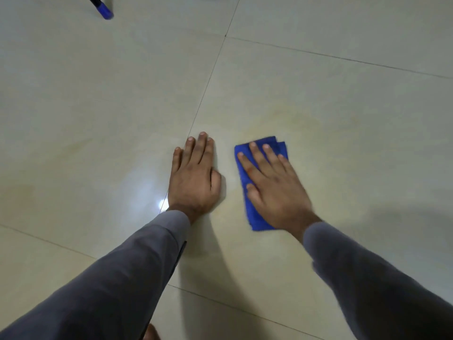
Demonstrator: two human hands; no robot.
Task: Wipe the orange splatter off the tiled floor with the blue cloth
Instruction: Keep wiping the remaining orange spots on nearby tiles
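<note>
A folded blue cloth [247,192] lies flat on the glossy cream tiled floor [318,99]. My right hand [274,187] presses down on it with fingers spread, covering most of it. My left hand [193,177] rests palm down on the bare tile just left of the cloth, fingers together, holding nothing. A faint yellowish-orange smear [301,123] shows on the tile beyond and right of the cloth; no bright orange splatter is visible. Both arms wear grey sleeves.
A black pole with a blue tip [104,9] touches the floor at the far upper left. Dark grout lines cross the tiles. A lamp glare [163,204] shines beside my left wrist. Part of a bare foot [150,333] shows at the bottom edge.
</note>
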